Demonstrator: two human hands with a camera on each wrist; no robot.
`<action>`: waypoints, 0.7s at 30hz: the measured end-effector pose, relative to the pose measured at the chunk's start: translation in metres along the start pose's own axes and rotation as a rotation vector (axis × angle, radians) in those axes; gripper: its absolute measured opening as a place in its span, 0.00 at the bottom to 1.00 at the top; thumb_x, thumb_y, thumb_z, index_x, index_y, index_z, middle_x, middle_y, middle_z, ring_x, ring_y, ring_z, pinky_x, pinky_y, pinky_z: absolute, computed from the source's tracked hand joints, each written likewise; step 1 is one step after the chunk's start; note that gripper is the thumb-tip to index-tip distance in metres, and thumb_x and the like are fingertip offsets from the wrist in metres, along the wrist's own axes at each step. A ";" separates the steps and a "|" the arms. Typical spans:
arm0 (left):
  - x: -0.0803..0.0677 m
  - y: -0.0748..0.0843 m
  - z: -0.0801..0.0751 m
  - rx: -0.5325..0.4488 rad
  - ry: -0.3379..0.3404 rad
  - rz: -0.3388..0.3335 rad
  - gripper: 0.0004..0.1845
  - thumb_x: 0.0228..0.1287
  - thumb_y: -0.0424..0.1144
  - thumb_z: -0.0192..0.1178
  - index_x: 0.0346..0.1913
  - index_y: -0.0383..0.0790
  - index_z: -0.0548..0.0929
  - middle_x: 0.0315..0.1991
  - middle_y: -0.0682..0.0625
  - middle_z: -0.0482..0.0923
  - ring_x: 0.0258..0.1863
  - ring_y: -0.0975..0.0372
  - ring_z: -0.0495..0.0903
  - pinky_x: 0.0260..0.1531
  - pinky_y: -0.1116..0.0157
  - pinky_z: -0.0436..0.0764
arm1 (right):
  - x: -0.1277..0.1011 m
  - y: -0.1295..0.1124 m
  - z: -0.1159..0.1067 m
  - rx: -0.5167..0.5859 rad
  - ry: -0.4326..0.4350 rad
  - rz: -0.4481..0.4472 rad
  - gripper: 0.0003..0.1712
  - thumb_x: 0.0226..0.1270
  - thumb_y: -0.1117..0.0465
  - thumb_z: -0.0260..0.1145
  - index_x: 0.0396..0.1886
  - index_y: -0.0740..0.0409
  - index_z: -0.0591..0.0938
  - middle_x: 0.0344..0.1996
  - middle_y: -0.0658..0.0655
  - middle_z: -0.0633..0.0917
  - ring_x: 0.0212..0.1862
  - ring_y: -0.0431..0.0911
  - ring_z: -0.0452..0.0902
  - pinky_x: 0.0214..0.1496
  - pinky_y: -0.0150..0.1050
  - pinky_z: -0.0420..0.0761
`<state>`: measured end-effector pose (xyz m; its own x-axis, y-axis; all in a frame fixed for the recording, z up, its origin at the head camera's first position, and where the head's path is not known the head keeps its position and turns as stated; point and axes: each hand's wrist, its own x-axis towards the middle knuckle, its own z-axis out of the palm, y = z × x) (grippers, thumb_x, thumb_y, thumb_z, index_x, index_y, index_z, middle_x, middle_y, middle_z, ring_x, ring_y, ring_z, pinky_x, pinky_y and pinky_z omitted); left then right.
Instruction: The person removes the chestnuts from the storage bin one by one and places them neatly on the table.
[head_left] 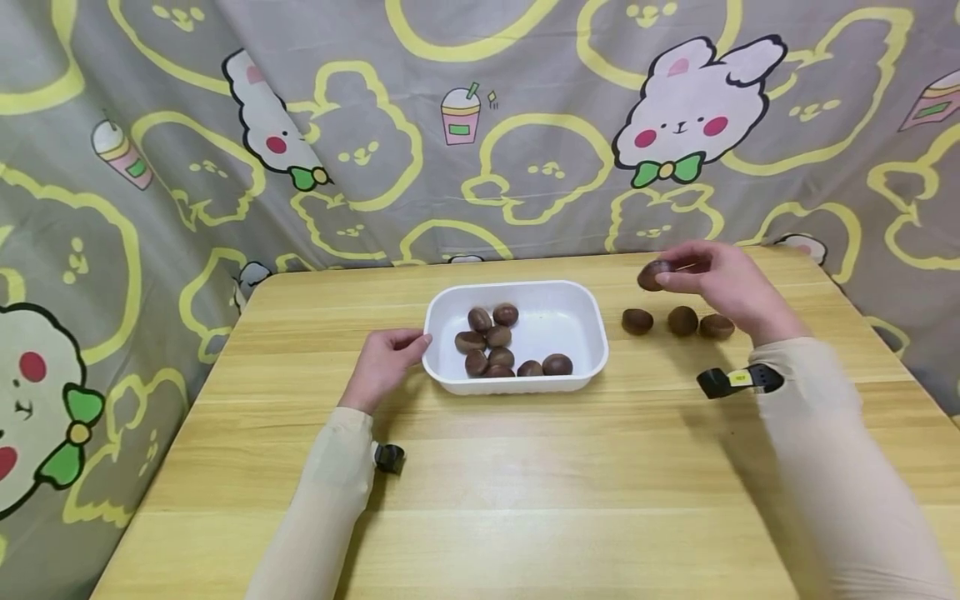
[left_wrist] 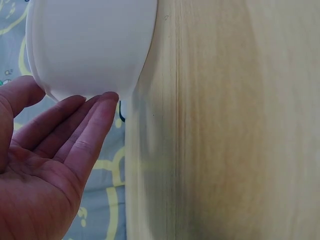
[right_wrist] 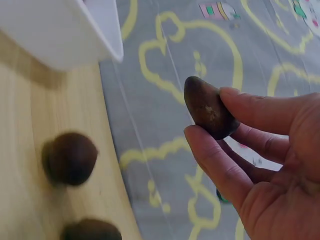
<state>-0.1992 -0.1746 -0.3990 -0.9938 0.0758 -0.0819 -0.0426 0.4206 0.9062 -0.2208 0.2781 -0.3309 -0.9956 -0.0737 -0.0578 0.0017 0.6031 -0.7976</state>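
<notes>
A white plastic tray stands on the table with several brown chestnuts in its left part and along its near side. My left hand holds the tray's left end, thumb at the rim and fingertips against the outer wall. To the right of the tray, my right hand pinches one chestnut between thumb and fingers, raised above the tabletop. Below that hand lie 3 loose chestnuts in a row: a left one, a middle one and a right one.
The wooden table reaches back to a grey patterned curtain, which also hangs along the left side. Each wrist bears a black strap, such as the right strap.
</notes>
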 end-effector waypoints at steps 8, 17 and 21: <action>-0.001 0.000 0.000 -0.005 -0.003 -0.004 0.20 0.70 0.43 0.61 0.54 0.30 0.83 0.50 0.38 0.82 0.54 0.52 0.79 0.55 0.56 0.76 | -0.010 0.041 -0.025 0.080 0.033 0.044 0.32 0.64 0.44 0.70 0.59 0.60 0.77 0.45 0.43 0.87 0.53 0.36 0.74 0.53 0.32 0.65; -0.001 0.000 -0.001 -0.009 -0.002 0.000 0.19 0.70 0.43 0.61 0.53 0.29 0.83 0.49 0.38 0.83 0.53 0.52 0.79 0.54 0.56 0.77 | -0.023 0.077 -0.047 0.065 0.073 0.035 0.28 0.67 0.48 0.68 0.58 0.63 0.79 0.42 0.40 0.87 0.47 0.28 0.76 0.45 0.23 0.67; -0.001 0.001 -0.002 -0.004 -0.009 0.007 0.19 0.70 0.43 0.62 0.53 0.29 0.83 0.49 0.39 0.83 0.52 0.52 0.79 0.54 0.56 0.77 | -0.032 0.088 -0.057 0.039 0.075 0.080 0.29 0.67 0.44 0.67 0.58 0.60 0.79 0.41 0.38 0.87 0.47 0.26 0.73 0.44 0.23 0.65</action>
<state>-0.1980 -0.1759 -0.3975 -0.9931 0.0868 -0.0788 -0.0357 0.4160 0.9086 -0.1938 0.3792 -0.3652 -0.9963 0.0339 -0.0789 0.0841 0.5733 -0.8150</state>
